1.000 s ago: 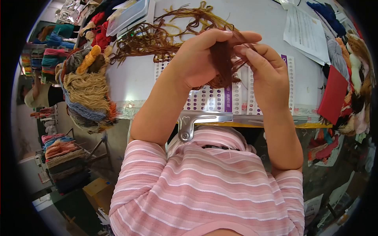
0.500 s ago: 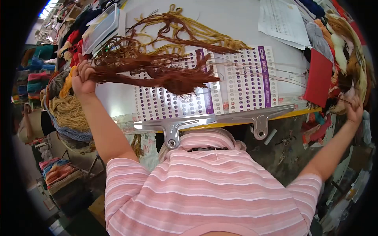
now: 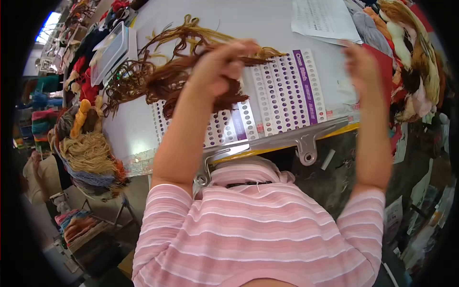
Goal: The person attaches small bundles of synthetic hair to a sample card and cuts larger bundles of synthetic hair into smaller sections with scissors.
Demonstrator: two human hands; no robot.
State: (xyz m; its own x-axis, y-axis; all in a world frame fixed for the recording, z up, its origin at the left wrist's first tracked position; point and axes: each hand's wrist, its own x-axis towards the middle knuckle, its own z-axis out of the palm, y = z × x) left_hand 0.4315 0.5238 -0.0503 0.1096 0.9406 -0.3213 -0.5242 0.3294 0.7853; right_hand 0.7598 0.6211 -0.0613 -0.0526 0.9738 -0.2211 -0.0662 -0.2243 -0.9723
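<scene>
My left hand [image 3: 222,69] hovers over the brown yarn [image 3: 167,76], hiding part of it. Motion blurs its fingers, so I cannot make out whether they hold anything. Loose and tangled, the yarn lies across the perforated cards. Olive-gold yarn [image 3: 210,33] lies beyond it. On the right, my right hand [image 3: 362,69] is raised near the red folder [image 3: 382,62], its curled fingers also blurred. Any thread in them is too fine to see. Between my hands is a white card with rows of holes and a purple strip [image 3: 302,71].
Two metal clips [image 3: 308,148] line the table's near edge. Printed paper [image 3: 325,21] lies at the back right, a clear plastic box [image 3: 112,52] at the back left. Yarn hanks [image 3: 91,150] crowd the left edge; more skeins [image 3: 399,38] are piled along the right.
My left hand has let go of the brown yarn's left end and moved right. My right hand has come inward from the skeins at the right edge. The brown yarn has slumped into looser curls.
</scene>
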